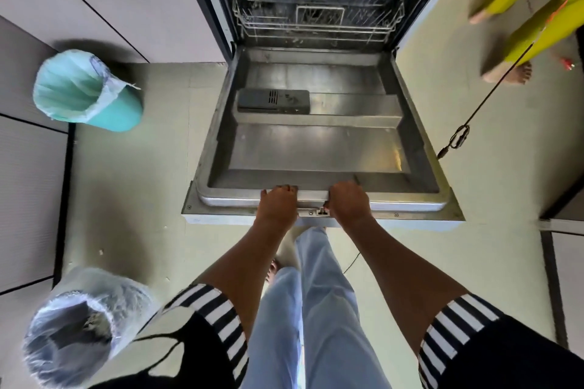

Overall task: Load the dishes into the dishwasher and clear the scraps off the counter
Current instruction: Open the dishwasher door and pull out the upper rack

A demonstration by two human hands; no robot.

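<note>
The dishwasher door (319, 148) lies folded down flat in front of me, steel inner face up, with a dark detergent box (273, 101) on it. My left hand (278, 204) and my right hand (347, 202) both grip the door's near top edge, fingers curled over the rim, side by side near the latch. Behind the door the lower wire rack (316, 16) sits inside the tub and looks bare of dishes. No dishes or scraps show in this view.
A teal bin (87, 91) with a liner stands on the floor to the left. A second bin (76, 328) with a clear bag is at lower left. Another person's legs in yellow (534, 9) stand at upper right, beside a black cable (480, 107).
</note>
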